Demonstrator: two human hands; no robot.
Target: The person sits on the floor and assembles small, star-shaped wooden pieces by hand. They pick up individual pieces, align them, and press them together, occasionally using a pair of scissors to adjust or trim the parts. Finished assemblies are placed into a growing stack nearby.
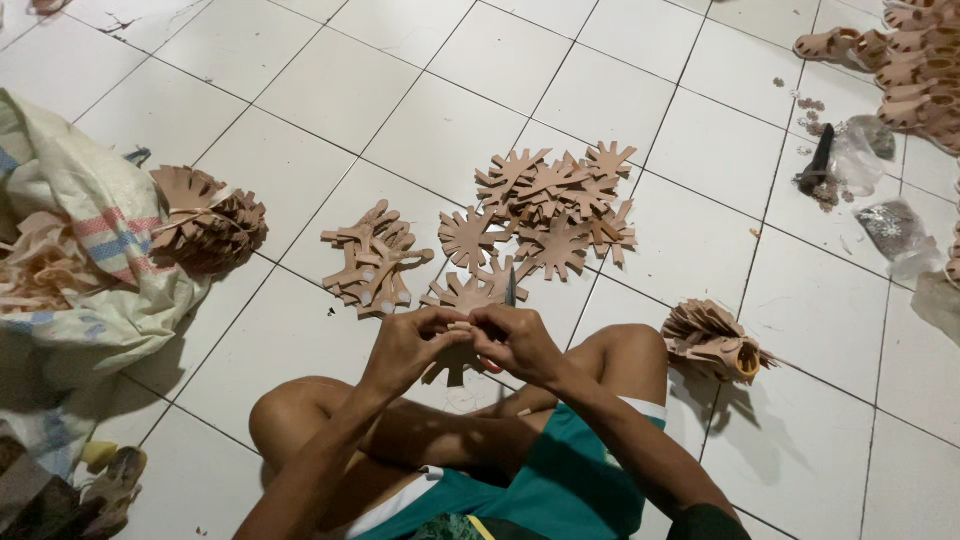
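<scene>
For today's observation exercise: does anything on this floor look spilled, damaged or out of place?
Yes. Small beads lie scattered loose on the tiles beside clear bags, as if spilled. A floor tile at the top left looks cracked.

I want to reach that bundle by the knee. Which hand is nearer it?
Right. The right hand is closer to the tied bundle; the left hand sits farther away.

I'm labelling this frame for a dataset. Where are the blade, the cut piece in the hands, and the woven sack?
blade [511, 287], head view, on its upright tip.
cut piece [452, 362], head view, on its lower prongs.
woven sack [95, 235], head view, on its striped side.
</scene>
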